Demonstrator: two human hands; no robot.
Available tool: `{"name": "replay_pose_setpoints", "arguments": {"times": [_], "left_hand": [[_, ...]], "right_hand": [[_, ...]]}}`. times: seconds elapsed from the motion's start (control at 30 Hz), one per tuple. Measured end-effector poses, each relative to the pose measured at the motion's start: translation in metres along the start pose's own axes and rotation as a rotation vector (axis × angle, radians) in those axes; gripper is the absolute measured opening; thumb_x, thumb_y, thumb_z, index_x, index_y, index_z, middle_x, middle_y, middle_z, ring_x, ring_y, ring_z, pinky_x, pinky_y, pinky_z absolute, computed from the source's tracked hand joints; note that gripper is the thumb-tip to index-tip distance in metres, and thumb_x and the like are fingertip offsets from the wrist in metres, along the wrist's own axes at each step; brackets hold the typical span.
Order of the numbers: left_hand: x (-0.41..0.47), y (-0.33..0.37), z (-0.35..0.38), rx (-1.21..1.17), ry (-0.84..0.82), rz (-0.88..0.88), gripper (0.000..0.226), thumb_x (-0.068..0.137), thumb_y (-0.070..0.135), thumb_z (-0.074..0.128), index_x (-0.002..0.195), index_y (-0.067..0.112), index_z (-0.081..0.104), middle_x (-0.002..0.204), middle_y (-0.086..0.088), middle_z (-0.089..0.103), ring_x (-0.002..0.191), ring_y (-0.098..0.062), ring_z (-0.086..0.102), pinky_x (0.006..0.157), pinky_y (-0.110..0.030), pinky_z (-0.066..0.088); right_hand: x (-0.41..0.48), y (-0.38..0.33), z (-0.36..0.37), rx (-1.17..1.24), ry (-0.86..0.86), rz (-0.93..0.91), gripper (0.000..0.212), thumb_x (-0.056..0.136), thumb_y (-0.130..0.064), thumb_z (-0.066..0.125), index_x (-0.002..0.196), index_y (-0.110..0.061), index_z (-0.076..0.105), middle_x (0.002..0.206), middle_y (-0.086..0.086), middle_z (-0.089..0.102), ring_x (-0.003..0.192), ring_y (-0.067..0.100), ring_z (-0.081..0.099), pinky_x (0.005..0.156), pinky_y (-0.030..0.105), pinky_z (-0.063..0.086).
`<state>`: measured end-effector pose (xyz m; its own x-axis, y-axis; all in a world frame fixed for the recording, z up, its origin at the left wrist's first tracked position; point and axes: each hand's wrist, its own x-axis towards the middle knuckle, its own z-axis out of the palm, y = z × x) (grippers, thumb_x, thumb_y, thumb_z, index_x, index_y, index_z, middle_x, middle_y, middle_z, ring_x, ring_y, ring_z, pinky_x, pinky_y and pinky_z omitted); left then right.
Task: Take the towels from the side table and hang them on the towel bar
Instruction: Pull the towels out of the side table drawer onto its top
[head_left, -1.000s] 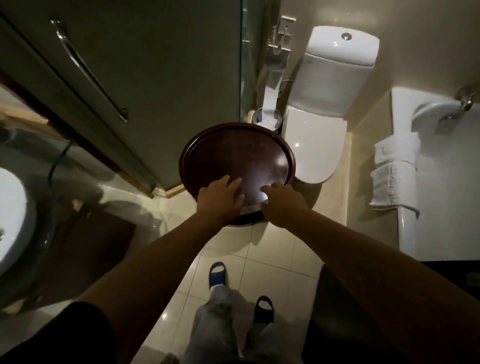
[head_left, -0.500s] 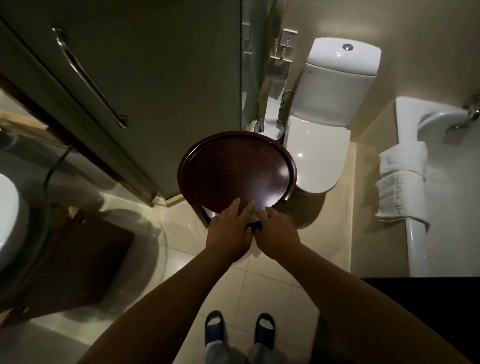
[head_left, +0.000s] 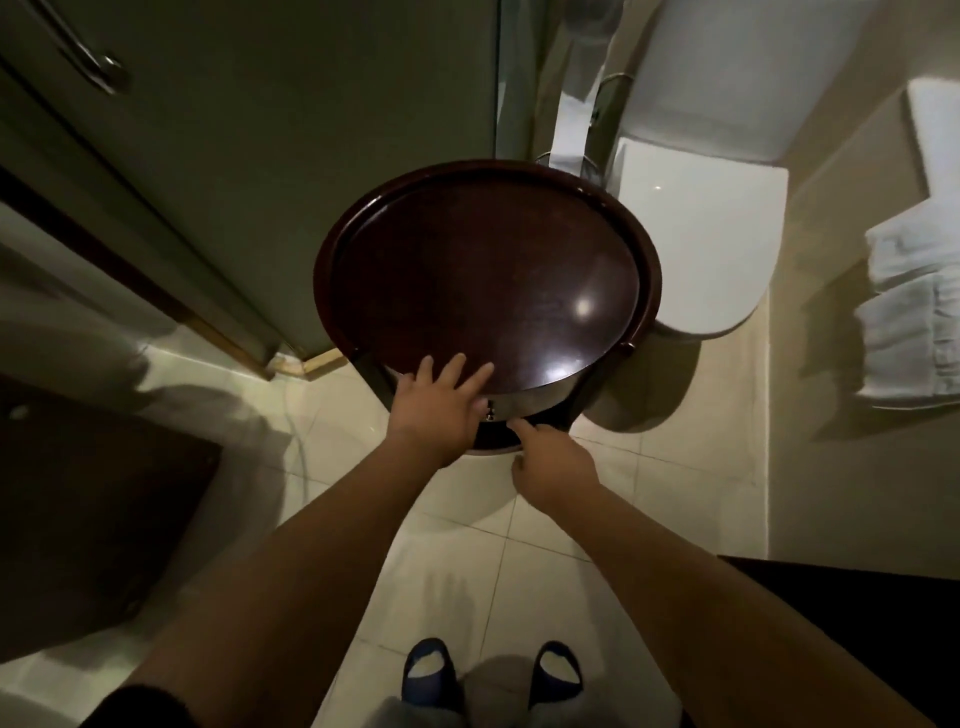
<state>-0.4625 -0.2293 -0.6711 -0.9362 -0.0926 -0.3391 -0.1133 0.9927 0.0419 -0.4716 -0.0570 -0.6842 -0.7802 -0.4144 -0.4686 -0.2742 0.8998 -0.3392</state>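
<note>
At the near rim of the round dark bench (head_left: 467, 270), the left grip (head_left: 441, 402) lies open, its straight fingers (head_left: 457, 364) resting on the polished top. Just below, the right grip (head_left: 553, 462) reaches with curled fingers toward a small knob (head_left: 489, 413) on the bench's front. Whether it pinches anything cannot be told. White towels (head_left: 909, 301) hang folded at the far right, well apart from the bench, beyond the closed toilet (head_left: 701, 234).

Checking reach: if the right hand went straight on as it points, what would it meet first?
Probably the drawer front of the side table, just ahead of the right hand; depth is unclear.
</note>
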Motion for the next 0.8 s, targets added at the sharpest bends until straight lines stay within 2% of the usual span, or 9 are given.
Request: {"name": "replay_pose_setpoints", "arguments": {"times": [0.1,0.17,0.33,0.4,0.5,0.57,0.63,0.73,0.8], "left_hand": [[0.031,-0.016,0.047,0.017,-0.041,0.054,0.066,0.098,0.068,0.021,0.156,0.05,-0.003,0.171,0.002,0.006,0.153,-0.046,0.007,0.121,-0.06,0.014],[0.042,-0.021,0.074,0.0,0.021,0.056,0.066,0.097,0.068,0.022,0.157,0.05,0.001,0.171,0.004,0.002,0.153,-0.048,0.0,0.121,-0.064,0.011],[0.046,-0.018,0.093,-0.11,0.152,0.031,0.061,0.097,0.058,0.028,0.157,0.047,0.017,0.17,0.003,0.012,0.152,-0.049,-0.002,0.122,-0.064,0.007],[0.045,-0.015,0.093,-0.126,0.169,0.011,0.068,0.092,0.062,0.031,0.157,0.046,0.018,0.17,0.002,0.013,0.152,-0.049,-0.003,0.122,-0.064,0.005],[0.043,-0.011,0.095,-0.144,0.188,0.004,0.079,0.084,0.068,0.035,0.157,0.046,0.017,0.17,0.001,0.012,0.152,-0.049,-0.005,0.122,-0.064,0.003],[0.044,-0.014,0.094,-0.141,0.174,0.012,0.08,0.083,0.065,0.038,0.158,0.046,0.015,0.171,0.001,0.01,0.152,-0.049,-0.008,0.122,-0.064,0.003],[0.044,-0.016,0.093,-0.135,0.162,0.018,0.082,0.082,0.061,0.041,0.158,0.046,0.013,0.171,0.001,0.007,0.152,-0.049,-0.009,0.122,-0.064,0.002],[0.043,-0.015,0.093,-0.139,0.157,0.01,0.084,0.08,0.058,0.041,0.158,0.047,0.012,0.171,0.002,0.006,0.152,-0.048,-0.011,0.123,-0.063,0.0],[0.043,-0.014,0.092,-0.148,0.156,0.007,0.085,0.078,0.056,0.039,0.158,0.047,0.012,0.171,0.002,0.006,0.152,-0.047,-0.011,0.123,-0.062,-0.001]], "right_hand": [[0.04,-0.002,0.038,0.071,0.038,-0.043,0.055,0.094,-0.025,0.053,0.148,-0.03,0.043,0.136,0.005,0.057,0.117,0.03,0.059,0.09,0.043,0.056],[0.063,-0.004,0.062,0.08,0.054,-0.049,0.051,0.094,-0.027,0.055,0.144,-0.026,0.046,0.14,0.003,0.054,0.12,0.029,0.057,0.089,0.043,0.056],[0.086,-0.003,0.094,-0.042,0.105,-0.018,0.049,0.094,-0.033,0.058,0.14,-0.024,0.047,0.131,0.005,0.053,0.117,0.03,0.054,0.085,0.043,0.053],[0.091,-0.007,0.091,-0.135,0.131,0.015,0.043,0.095,-0.034,0.054,0.136,-0.022,0.051,0.131,0.006,0.055,0.12,0.031,0.054,0.088,0.043,0.049],[0.093,-0.008,0.098,-0.245,0.08,0.046,0.034,0.096,-0.03,0.051,0.128,-0.02,0.058,0.124,0.006,0.065,0.12,0.029,0.053,0.093,0.042,0.044],[0.084,-0.003,0.115,-0.265,-0.018,0.1,0.036,0.096,-0.029,0.052,0.13,-0.022,0.059,0.133,0.006,0.06,0.127,0.027,0.048,0.098,0.04,0.042],[0.07,0.009,0.131,-0.203,-0.054,0.183,0.051,0.095,-0.029,0.057,0.145,-0.026,0.047,0.15,0.008,0.044,0.135,0.027,0.042,0.098,0.039,0.046],[0.062,0.019,0.138,-0.096,0.153,0.128,0.069,0.093,-0.027,0.062,0.154,-0.032,0.032,0.155,0.005,0.036,0.131,0.028,0.046,0.091,0.037,0.055],[0.069,0.019,0.136,-0.082,0.254,0.043,0.068,0.09,-0.026,0.065,0.153,-0.026,0.038,0.156,0.002,0.039,0.127,0.028,0.051,0.088,0.04,0.056]]}}
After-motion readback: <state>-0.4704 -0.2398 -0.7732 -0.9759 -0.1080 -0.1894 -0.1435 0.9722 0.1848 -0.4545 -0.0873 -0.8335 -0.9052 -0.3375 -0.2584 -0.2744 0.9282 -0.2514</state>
